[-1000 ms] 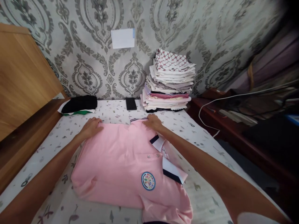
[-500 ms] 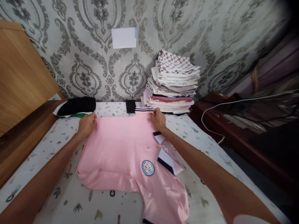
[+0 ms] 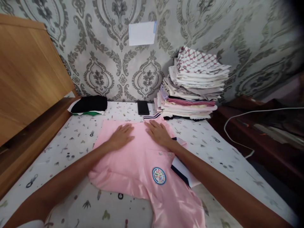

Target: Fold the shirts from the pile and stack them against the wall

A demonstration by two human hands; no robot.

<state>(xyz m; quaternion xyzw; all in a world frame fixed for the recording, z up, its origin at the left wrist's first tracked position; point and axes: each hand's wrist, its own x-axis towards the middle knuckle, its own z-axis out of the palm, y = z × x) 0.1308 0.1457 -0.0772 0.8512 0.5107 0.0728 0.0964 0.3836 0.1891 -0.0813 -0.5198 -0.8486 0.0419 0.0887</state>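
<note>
A pink polo shirt [image 3: 128, 161] lies sideways on the patterned sheet, with a round colourful badge [image 3: 159, 175] on its front. Its dark-and-white collar [image 3: 184, 172] points to the right, and a striped sleeve cuff [image 3: 152, 116] is at the far side. My left hand [image 3: 121, 136] rests flat on the shirt's upper middle, fingers spread. Just below the striped cuff, my right hand [image 3: 158, 133] also presses flat on the cloth, fingers stretched out. Neither hand grips anything. My right forearm covers part of the collar.
A tall stack of folded clothes [image 3: 192, 88] stands against the wall at the back right. Folded black clothing [image 3: 91, 104] lies back left, and a black flat object [image 3: 143, 108] between them. A wooden panel [image 3: 28, 69] borders the left; a white cable [image 3: 228, 126] runs at right.
Both hands have let go of the shirt's far edge and now lie flat on it. My left hand moved right, toward the middle. The view has shifted left.
</note>
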